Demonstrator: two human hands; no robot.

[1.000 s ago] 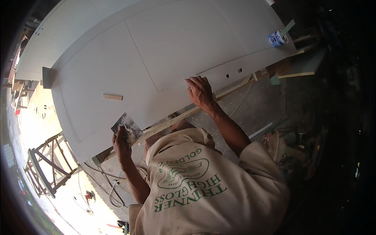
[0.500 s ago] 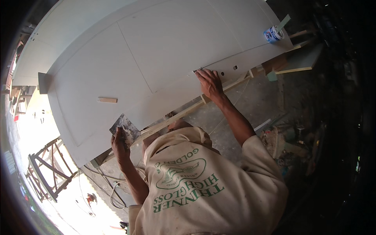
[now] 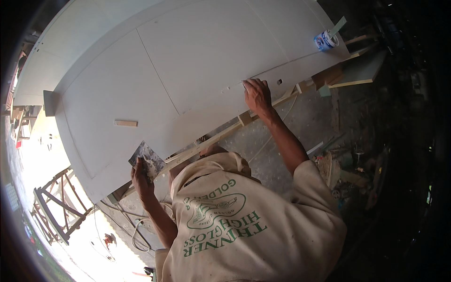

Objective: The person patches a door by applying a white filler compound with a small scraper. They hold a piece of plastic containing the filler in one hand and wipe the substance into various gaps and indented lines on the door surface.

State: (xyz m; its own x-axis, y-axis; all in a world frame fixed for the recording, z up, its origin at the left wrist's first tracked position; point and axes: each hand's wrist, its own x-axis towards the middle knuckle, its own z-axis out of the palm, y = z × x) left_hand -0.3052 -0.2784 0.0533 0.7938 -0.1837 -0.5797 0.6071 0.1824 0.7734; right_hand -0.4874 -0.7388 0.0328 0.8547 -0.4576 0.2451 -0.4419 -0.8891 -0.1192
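Observation:
A large pale grey panel (image 3: 112, 94) lies in front of me, crossed by thin lines. My left hand (image 3: 142, 178) is closed on the edge of a square, putty-smeared plate (image 3: 149, 159), held over the panel's near edge. My right hand (image 3: 258, 96) presses at the near side of the panel, by the end of a long dark line. Its fingers are bent together, and whatever they grip is hidden beneath them. Small pale spots (image 3: 225, 89) mark the surface left of the fingertips. A dark hole (image 3: 280, 82) shows to the right of this hand.
A blue-and-white can (image 3: 325, 41) with a flat pale green strip (image 3: 338, 27) in it stands at the panel's far right. A short wooden piece (image 3: 126, 123) lies at left. Wooden strips (image 3: 221, 136) run under the near edge. A dark trestle frame (image 3: 63, 207) and cables are at lower left.
My right hand has shifted a little to the right along the panel, covering one of the two holes. My left hand still holds the plate in nearly the same place.

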